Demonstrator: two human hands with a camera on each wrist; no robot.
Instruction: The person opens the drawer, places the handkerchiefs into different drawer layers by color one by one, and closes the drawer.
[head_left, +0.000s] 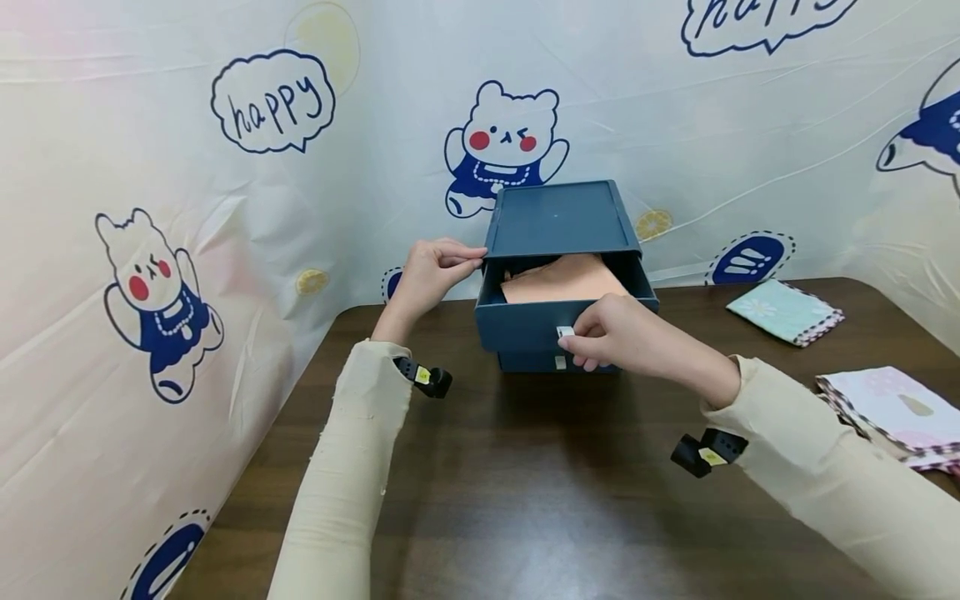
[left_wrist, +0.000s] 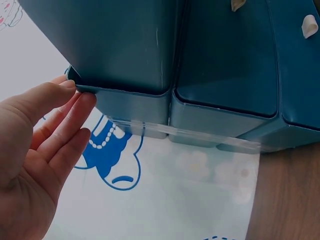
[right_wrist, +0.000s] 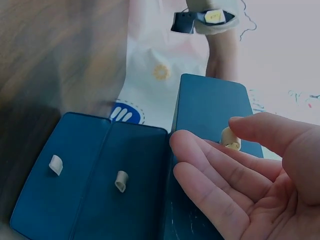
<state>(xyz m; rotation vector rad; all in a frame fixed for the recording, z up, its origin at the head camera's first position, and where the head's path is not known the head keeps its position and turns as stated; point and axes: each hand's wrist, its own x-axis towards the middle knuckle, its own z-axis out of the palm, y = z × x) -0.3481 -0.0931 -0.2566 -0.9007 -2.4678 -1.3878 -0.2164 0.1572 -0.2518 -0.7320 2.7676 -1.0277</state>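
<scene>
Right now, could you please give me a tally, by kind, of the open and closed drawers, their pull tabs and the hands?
Open drawer: 1
Closed drawers: 2
Pull tabs: 3
Hands: 2
Total: 8

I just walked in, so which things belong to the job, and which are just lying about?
In the job:
- Blue rectangular plastic drawer box, left grip at its corner
- Pale looped pull tab, pinched by right grip
- Peach cloth inside the open drawer

Apparently lying about:
- Folded mint cloth, checked trim
- Folded white-pink cloth, checked trim
</scene>
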